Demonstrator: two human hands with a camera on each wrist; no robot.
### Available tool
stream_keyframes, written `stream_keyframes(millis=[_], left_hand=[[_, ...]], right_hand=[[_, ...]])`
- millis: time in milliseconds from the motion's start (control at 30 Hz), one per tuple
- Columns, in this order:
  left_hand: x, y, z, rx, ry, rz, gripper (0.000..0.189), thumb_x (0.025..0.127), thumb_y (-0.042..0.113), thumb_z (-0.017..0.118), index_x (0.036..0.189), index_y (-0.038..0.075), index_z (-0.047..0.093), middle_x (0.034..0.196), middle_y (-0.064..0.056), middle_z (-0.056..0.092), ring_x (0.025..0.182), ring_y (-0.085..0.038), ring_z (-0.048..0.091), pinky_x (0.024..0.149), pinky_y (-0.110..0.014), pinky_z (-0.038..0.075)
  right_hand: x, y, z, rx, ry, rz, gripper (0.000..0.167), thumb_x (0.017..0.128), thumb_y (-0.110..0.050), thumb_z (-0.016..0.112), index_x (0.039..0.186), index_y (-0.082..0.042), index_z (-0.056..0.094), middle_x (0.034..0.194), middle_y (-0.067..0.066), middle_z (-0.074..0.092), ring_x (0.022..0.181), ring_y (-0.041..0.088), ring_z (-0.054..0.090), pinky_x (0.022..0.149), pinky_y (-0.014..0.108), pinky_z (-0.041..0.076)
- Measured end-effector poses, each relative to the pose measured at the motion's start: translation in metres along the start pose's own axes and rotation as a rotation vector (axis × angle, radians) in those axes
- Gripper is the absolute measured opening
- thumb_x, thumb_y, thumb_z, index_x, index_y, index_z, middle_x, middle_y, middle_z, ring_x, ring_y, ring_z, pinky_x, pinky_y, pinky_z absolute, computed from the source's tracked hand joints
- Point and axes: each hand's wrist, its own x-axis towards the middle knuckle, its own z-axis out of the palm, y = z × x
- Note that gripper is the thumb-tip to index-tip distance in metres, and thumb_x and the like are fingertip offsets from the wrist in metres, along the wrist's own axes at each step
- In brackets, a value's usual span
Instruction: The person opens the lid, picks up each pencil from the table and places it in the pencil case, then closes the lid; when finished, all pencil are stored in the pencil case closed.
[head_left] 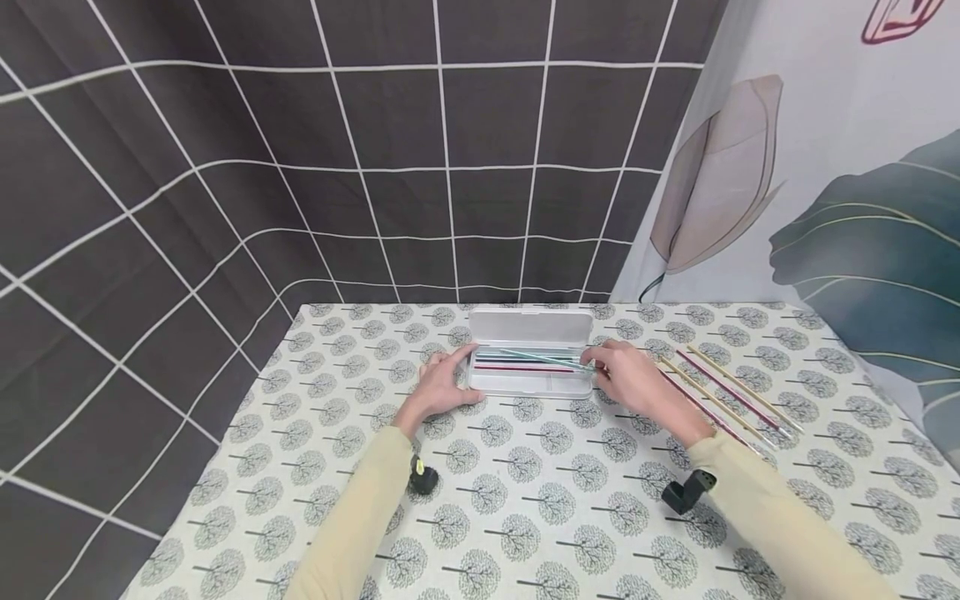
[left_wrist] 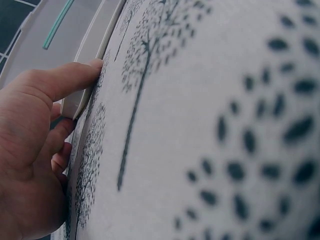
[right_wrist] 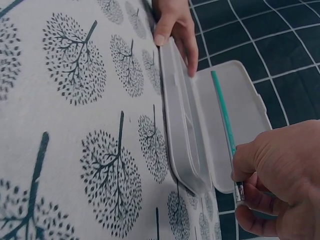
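Observation:
A white pencil case stands with its lid raised at the back. Inside it lie a dark red pencil and some teal and dark ones. My left hand grips the case's left end, thumb at the front edge and fingers around the side. Between thumb and fingers my right hand pinches a green pencil near its eraser end. The pencil slants over the open case, its far end pointing left. In the right wrist view its metal band and eraser show by the fingertips.
To the right of the case, several yellow pencils and dark red pencils lie slanted on the tree-patterned tablecloth. A dark checked curtain hangs behind the table, with a leaf-printed cloth at the right.

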Motion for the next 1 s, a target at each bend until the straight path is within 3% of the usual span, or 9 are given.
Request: stream_keyframes(millis=[433, 700, 1000], left_hand=[[0.000, 0.000, -0.002, 0.011, -0.007, 0.013, 0.096, 0.072, 0.034, 0.089, 0.154, 0.031, 0.039, 0.135, -0.017, 0.050, 0.127, -0.033, 0.038, 0.101, -0.054, 0.032], [-0.001, 0.001, -0.003, 0.019, -0.011, 0.012, 0.096, 0.072, 0.034, 0.088, 0.154, 0.031, 0.039, 0.137, -0.019, 0.048, 0.127, -0.034, 0.038, 0.101, -0.055, 0.033], [-0.001, 0.001, -0.001, 0.021, -0.005, 0.000, 0.096, 0.072, 0.034, 0.088, 0.155, 0.032, 0.038, 0.138, -0.020, 0.045, 0.126, -0.036, 0.037, 0.100, -0.055, 0.034]], right_hand=[[0.018, -0.003, 0.014, -0.005, -0.019, -0.055, 0.033, 0.073, 0.013, 0.066, 0.102, -0.004, 0.073, 0.081, 0.006, 0.061, 0.074, 0.023, 0.058, 0.062, 0.037, 0.053], [0.025, -0.007, 0.018, -0.003, -0.102, -0.009, 0.034, 0.077, 0.010, 0.064, 0.107, -0.004, 0.072, 0.085, 0.006, 0.061, 0.073, 0.023, 0.057, 0.061, 0.036, 0.052], [0.031, -0.009, 0.020, -0.003, -0.141, 0.029, 0.037, 0.077, 0.010, 0.065, 0.110, -0.005, 0.072, 0.095, 0.010, 0.064, 0.076, 0.021, 0.058, 0.062, 0.035, 0.052]])
